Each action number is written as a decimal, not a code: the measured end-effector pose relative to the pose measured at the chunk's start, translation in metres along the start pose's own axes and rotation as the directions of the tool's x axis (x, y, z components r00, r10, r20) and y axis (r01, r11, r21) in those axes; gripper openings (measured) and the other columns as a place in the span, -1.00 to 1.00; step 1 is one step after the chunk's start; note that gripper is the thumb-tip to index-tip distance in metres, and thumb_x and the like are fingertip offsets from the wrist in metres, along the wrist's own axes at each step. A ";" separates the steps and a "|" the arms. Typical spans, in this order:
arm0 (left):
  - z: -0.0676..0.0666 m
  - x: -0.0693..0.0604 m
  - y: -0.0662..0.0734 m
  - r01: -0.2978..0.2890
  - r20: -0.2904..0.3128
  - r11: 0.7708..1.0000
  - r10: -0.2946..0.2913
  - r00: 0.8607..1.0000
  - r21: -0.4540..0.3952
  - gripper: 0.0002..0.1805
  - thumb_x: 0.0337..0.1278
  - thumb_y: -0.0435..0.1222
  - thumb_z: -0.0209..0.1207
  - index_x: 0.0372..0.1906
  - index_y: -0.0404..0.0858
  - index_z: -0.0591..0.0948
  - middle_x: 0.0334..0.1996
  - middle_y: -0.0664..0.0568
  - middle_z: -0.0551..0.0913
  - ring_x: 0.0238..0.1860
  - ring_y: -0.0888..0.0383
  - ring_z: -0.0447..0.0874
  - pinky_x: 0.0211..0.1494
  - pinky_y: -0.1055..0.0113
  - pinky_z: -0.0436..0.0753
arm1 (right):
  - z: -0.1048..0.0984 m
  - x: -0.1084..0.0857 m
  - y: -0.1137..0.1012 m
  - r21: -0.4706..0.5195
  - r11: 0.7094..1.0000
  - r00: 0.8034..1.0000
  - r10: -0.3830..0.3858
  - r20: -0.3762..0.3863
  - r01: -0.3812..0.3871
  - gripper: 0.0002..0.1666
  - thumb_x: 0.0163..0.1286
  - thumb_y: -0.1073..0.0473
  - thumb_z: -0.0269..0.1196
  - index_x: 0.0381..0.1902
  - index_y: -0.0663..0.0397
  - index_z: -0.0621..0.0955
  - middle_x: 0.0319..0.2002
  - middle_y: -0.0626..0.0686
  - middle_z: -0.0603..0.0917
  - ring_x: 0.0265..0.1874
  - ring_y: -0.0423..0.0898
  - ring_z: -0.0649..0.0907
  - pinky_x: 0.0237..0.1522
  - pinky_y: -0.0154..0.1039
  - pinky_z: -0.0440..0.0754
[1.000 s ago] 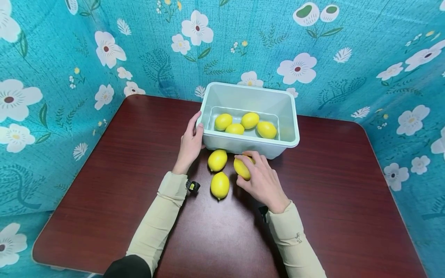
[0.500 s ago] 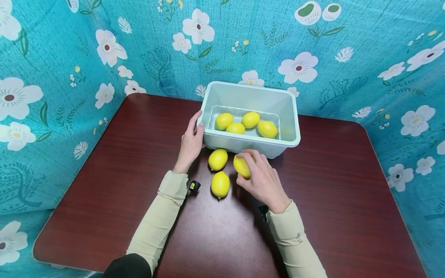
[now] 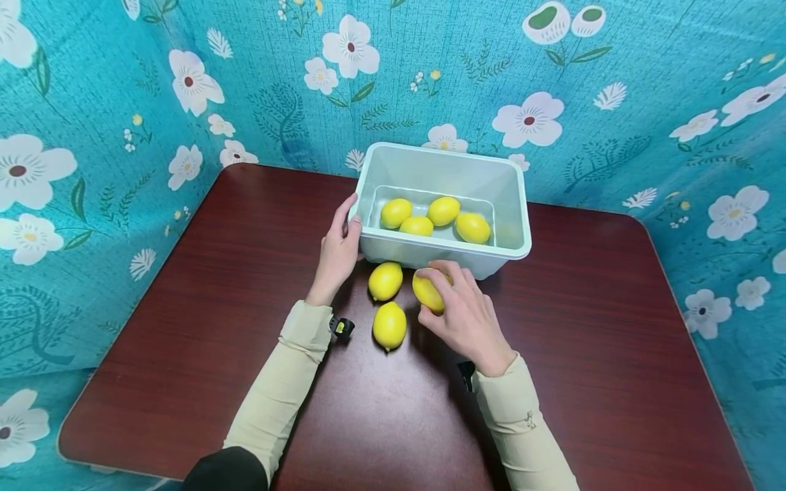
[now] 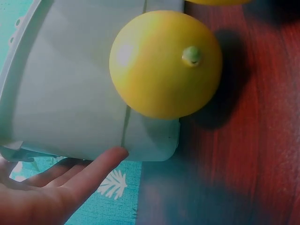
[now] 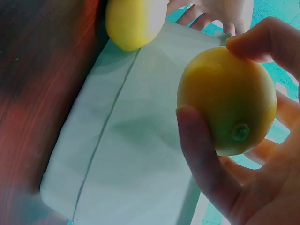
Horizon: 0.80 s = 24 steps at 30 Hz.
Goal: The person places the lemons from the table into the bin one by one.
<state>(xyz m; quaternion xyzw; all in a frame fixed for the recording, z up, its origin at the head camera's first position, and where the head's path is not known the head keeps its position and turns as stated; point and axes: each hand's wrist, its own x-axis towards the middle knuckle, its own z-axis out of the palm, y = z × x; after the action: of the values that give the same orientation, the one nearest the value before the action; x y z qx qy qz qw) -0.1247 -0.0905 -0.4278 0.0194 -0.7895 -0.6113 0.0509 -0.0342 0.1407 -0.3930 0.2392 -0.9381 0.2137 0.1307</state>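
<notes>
In the head view, a pale green plastic bin [image 3: 430, 252] stands at the back of the table with several yellow lemons [image 3: 473, 228] inside. My left hand [image 3: 336, 258] touches its left end, fingers fairly straight against the wall; the left wrist view shows a fingertip [image 4: 119, 152] there. My right hand [image 3: 463, 314] holds a lemon [image 5: 225, 101] between thumb and fingers, just in front of the bin's near wall. Two more lemons lie between the hands: one close to the bin [image 3: 385, 281], the other nearer me [image 3: 389, 326].
The dark red wooden table [image 3: 614, 327] spreads to both sides of the bin. Blue flowered cloth [image 3: 430, 82] hangs behind it and along both sides. Each wrist carries a small black camera [image 3: 342, 328].
My right hand and its lemon have shifted very slightly toward the bin. The left hand, the bin and the other lemons stay in place.
</notes>
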 end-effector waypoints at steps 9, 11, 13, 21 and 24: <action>0.000 0.000 0.000 -0.002 0.001 1.000 0.002 1.000 -0.002 -0.53 0.42 0.09 -0.14 0.36 0.52 0.17 0.38 0.09 0.38 0.07 -0.04 0.58 -0.16 0.01 0.73 | -0.004 0.001 -0.001 -0.007 1.000 1.000 -0.016 -0.017 0.016 -0.49 0.08 0.10 0.27 0.07 -0.19 0.56 0.15 -0.02 0.48 -0.10 0.01 0.49 -0.65 -0.25 0.47; 0.000 0.000 0.001 0.000 0.000 1.000 0.000 1.000 -0.004 -0.53 0.42 0.09 -0.14 0.36 0.52 0.18 0.38 0.08 0.38 0.07 -0.04 0.58 -0.16 0.01 0.73 | -0.005 0.001 -0.001 -0.009 1.000 1.000 -0.021 -0.020 0.020 -0.48 0.08 0.10 0.27 0.08 -0.20 0.57 0.15 -0.02 0.48 -0.10 0.01 0.49 -0.65 -0.26 0.47; -0.001 -0.001 0.001 0.000 0.001 1.000 0.000 1.000 -0.005 -0.53 0.41 0.10 -0.14 0.36 0.52 0.18 0.39 0.08 0.37 0.08 -0.04 0.57 -0.16 0.01 0.73 | -0.006 0.001 -0.001 -0.012 1.000 0.999 -0.025 -0.025 0.025 -0.48 0.08 0.10 0.26 0.08 -0.21 0.57 0.15 -0.02 0.48 -0.09 0.01 0.49 -0.66 -0.26 0.46; 0.000 -0.001 0.002 -0.003 0.005 1.000 0.003 1.000 -0.013 -0.52 0.43 0.07 -0.13 0.37 0.51 0.18 0.40 0.03 0.36 0.09 -0.05 0.57 -0.15 -0.01 0.72 | -0.009 0.002 0.002 0.003 0.998 0.995 -0.055 -0.079 0.055 -0.48 0.07 0.13 0.26 0.08 -0.19 0.58 0.15 0.02 0.47 -0.05 0.02 0.50 -0.64 -0.16 0.54; 0.000 -0.001 0.003 -0.005 0.006 1.000 0.005 1.000 -0.016 -0.52 0.43 0.05 -0.13 0.37 0.50 0.18 0.40 0.03 0.36 0.10 -0.05 0.56 -0.14 -0.02 0.72 | -0.010 0.002 0.002 0.014 0.998 0.994 -0.060 -0.091 0.062 -0.48 0.08 0.14 0.26 0.08 -0.18 0.58 0.15 0.04 0.46 -0.04 0.02 0.50 -0.62 -0.11 0.58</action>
<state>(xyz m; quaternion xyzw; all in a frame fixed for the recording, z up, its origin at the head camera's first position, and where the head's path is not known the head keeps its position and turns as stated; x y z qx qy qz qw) -0.1237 -0.0898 -0.4254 0.0154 -0.7848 -0.6175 0.0502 -0.0356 0.1461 -0.3843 0.2589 -0.9216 0.2282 0.1775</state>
